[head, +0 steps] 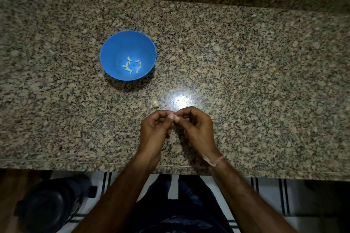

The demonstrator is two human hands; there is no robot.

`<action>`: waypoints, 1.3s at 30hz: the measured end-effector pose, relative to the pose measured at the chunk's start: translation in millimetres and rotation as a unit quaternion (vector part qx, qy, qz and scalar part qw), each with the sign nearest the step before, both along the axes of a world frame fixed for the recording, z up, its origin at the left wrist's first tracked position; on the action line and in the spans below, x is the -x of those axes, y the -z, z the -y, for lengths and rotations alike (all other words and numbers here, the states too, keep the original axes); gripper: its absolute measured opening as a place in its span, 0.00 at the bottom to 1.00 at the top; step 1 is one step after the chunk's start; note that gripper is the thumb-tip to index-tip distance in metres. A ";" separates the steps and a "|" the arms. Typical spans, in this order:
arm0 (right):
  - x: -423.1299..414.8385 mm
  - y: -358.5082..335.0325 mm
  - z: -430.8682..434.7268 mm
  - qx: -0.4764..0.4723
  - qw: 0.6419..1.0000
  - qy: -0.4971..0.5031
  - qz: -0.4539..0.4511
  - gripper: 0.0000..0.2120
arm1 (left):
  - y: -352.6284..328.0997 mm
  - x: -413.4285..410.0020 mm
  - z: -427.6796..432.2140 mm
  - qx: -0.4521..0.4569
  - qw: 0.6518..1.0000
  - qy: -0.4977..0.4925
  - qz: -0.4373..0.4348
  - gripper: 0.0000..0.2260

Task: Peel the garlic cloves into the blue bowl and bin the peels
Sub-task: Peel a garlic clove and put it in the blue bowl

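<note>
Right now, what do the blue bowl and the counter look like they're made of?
The blue bowl: probably plastic, even matte colour, thin rim. The counter: polished granite or similar stone, speckled, with a bright light reflection.

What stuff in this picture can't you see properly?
Head view, all of it:
1. The clove pinched between the left hand and right hand: fingertips hide nearly all of it, so peeled or not is unclear.
2. The garlic piece on the countertop: too small to count cloves.
3. The dark round thing on the floor: shadowed, cut off by the bottom edge; maybe a bin.
</note>
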State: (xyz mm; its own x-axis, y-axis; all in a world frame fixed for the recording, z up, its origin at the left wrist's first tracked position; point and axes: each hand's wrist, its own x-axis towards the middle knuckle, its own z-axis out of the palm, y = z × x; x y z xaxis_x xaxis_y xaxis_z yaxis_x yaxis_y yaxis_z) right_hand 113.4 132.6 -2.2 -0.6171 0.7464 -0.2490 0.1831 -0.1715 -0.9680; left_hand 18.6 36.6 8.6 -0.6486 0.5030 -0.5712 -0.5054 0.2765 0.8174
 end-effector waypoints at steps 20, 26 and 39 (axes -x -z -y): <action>-3.5 11.2 0.5 -0.032 0.998 -0.033 0.043 0.05 | 7.8 -0.6 6.3 -0.013 0.999 0.046 0.009 0.04; -7.5 6.7 -2.2 -0.143 0.987 -0.040 0.065 0.14 | 10.6 2.6 6.1 -0.026 0.999 0.027 0.039 0.03; -5.2 1.3 -4.0 -0.277 0.949 -0.095 0.114 0.06 | 1.9 1.2 6.4 0.057 0.962 0.101 -0.249 0.04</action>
